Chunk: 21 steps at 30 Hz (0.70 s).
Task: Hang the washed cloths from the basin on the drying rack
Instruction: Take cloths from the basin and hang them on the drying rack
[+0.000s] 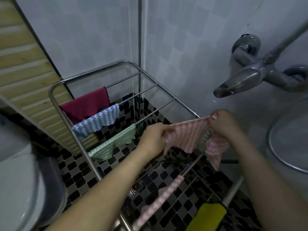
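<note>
We hold the pink striped cloth (188, 135) stretched over the drying rack's (55, 97) middle rails: left hand (155, 137) pinches one top corner, right hand (223, 125) the other. On the rack's far rails hang the maroon cloth (86, 104), blue cloth (96, 120) and green cloth (113, 142).

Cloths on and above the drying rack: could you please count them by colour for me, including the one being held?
Maroon cloth: 1
Blue-and-white cloth: 1
Green-and-white cloth: 1
Pink-and-white: 2 (held pink cloth, hung pink cloth)
Yellow cloth: 1
Total: 6
</note>
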### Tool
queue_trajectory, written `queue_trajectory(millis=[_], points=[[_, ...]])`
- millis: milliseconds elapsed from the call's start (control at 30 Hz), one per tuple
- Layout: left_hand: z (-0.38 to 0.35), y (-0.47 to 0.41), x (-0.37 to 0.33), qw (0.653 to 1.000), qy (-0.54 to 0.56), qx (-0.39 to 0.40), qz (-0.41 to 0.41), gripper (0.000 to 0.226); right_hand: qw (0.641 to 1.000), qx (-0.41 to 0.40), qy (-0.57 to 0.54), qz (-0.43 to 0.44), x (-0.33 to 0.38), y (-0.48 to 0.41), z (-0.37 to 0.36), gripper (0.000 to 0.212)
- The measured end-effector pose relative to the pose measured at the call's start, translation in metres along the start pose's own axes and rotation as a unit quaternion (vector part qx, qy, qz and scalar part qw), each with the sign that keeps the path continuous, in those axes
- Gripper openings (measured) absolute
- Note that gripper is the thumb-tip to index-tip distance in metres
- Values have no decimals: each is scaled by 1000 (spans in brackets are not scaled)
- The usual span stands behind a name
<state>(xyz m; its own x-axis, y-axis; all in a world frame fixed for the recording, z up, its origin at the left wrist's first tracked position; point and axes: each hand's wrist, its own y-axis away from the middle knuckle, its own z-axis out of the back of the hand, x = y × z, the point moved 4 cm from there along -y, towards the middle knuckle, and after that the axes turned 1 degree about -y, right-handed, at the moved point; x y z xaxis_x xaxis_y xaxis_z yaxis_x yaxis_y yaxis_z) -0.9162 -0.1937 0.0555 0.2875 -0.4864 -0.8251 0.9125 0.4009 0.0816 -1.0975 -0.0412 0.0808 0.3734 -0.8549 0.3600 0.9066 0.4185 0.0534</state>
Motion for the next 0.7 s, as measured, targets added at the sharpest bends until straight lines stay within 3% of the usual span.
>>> queue_trajectory(millis=[100, 233, 300, 400, 467, 600, 700], points=[[-2, -9, 16, 999, -27, -32, 30, 48, 997, -46, 53, 10, 22, -11, -17, 16], [-6, -19, 34, 995, -34, -53, 76, 40, 997, -56, 37, 35, 44, -24, -36, 24], [-10, -23, 43, 992, -67, -33, 106, 40, 999, -21, 17, 22, 40, -32, -43, 33], [-13, -25, 54, 984, -110, 15, 139, 39, 1000, 29, 7, -4, 24, -39, -43, 16], [-14, -25, 57, 980, -126, 32, 148, 38, 997, 80, -3, -23, 12, -42, -45, 25], [-14, -24, 57, 978, -175, -13, 113, 34, 980, 186, -52, -43, 8, -40, -64, 23], [-18, -20, 45, 982, -167, -28, 89, 25, 977, 193, -78, -43, 7, -45, -71, 27]])
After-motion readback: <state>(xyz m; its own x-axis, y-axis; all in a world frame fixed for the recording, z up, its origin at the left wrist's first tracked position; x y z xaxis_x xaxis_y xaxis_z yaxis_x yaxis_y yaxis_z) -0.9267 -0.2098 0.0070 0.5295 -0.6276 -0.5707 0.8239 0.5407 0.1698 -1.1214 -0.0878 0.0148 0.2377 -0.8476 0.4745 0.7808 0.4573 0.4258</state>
